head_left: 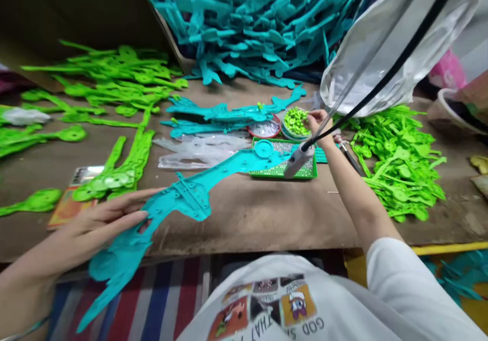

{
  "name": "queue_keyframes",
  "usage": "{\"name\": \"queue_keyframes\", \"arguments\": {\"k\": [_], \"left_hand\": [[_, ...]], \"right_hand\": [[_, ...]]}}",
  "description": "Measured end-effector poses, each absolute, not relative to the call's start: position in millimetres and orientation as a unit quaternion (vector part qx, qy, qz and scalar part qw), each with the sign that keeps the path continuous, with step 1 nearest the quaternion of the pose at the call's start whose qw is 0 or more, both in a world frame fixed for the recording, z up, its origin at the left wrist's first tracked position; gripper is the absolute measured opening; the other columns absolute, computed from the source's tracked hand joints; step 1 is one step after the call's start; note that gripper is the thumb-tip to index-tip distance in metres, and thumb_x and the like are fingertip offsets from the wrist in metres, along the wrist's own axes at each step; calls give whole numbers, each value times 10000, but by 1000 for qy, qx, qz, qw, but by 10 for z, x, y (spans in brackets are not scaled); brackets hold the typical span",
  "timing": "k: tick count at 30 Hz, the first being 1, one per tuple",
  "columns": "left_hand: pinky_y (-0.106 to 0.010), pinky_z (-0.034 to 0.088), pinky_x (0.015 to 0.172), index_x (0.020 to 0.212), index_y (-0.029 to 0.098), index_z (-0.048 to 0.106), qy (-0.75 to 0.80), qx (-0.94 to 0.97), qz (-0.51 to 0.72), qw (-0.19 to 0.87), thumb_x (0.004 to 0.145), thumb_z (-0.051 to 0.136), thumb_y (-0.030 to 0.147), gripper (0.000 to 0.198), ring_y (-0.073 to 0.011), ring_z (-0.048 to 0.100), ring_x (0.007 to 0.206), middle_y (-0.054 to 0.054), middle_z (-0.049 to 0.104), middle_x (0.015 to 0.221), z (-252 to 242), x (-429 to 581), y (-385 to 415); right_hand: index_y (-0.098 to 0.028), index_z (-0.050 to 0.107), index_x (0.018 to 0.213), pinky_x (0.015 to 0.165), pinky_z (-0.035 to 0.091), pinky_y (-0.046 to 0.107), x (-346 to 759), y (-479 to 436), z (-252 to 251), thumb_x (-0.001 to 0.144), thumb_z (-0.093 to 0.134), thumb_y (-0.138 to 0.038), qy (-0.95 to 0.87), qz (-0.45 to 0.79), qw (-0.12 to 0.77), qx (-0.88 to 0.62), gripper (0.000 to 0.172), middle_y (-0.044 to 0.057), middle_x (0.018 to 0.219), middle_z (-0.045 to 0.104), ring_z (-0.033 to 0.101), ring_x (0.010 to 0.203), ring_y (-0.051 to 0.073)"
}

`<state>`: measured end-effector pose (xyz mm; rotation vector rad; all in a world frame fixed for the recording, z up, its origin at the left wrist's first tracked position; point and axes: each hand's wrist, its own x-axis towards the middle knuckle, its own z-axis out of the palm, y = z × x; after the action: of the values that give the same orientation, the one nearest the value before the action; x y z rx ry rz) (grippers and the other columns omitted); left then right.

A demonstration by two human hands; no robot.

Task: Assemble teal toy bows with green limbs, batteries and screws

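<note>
Left hand (102, 223) pinches the teal moulding (194, 192) aslant over the surface (251, 219), presumably keeping its studded face accessible, while the right hand (319, 123), grip indeterminable, is at the bowl (295, 137) of small green pieces (294, 120).

teal part (223, 165): smooth plastic, slight sheen; tabletop (263, 214): matt, scuffed, probably wood; shirt (339, 300): matt cloth.

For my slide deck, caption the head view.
The left hand holds a long turquoise part while the right hand is at a bowl of small green pieces.
</note>
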<state>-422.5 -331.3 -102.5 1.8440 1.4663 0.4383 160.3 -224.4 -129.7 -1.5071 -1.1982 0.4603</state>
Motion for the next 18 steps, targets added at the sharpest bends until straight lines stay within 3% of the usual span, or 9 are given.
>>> {"name": "queue_keyframes", "arguments": {"k": [3,8,11,14,18], "left_hand": [[-302,617,750,1370,339,620,570,658,157,466,870,655,673,602,-139,711,853,58,749,1162,-1239,-4249,-3454],[-205,568,712,1364,249,605,586,622,229,467,872,687,626,626,-96,665,800,50,738,949,-1493,-4287,-3481],[-243,583,715,1338,220,619,594,586,235,498,830,735,632,664,-98,675,784,41,734,944,-1570,-4458,-3493],[-339,608,722,1336,225,617,614,518,259,536,770,818,593,705,-120,707,758,31,755,986,-1613,-4668,-3607],[-428,619,677,1376,302,595,625,425,365,543,635,943,511,845,-177,742,738,30,785,1008,-1585,-4587,-3826]], "right_hand": [[-192,613,985,718,628,304,1782,-2719,-1323,794,711,-315,-429,239,611,-621,248,0,897,698,715,726,135],[-165,691,865,696,638,306,2012,-3596,-1400,692,786,-269,-338,229,608,-681,223,0,778,696,709,640,135],[-162,760,894,688,631,313,2027,-4029,-1416,681,833,-286,-359,221,558,-715,257,16,733,717,700,636,151],[-172,775,961,691,627,296,1922,-4409,-1370,705,862,-316,-393,234,519,-722,306,45,834,757,710,692,146],[-196,699,1089,704,652,304,1701,-4760,-1315,699,891,-321,-385,274,540,-697,452,35,916,745,743,771,158]]}}
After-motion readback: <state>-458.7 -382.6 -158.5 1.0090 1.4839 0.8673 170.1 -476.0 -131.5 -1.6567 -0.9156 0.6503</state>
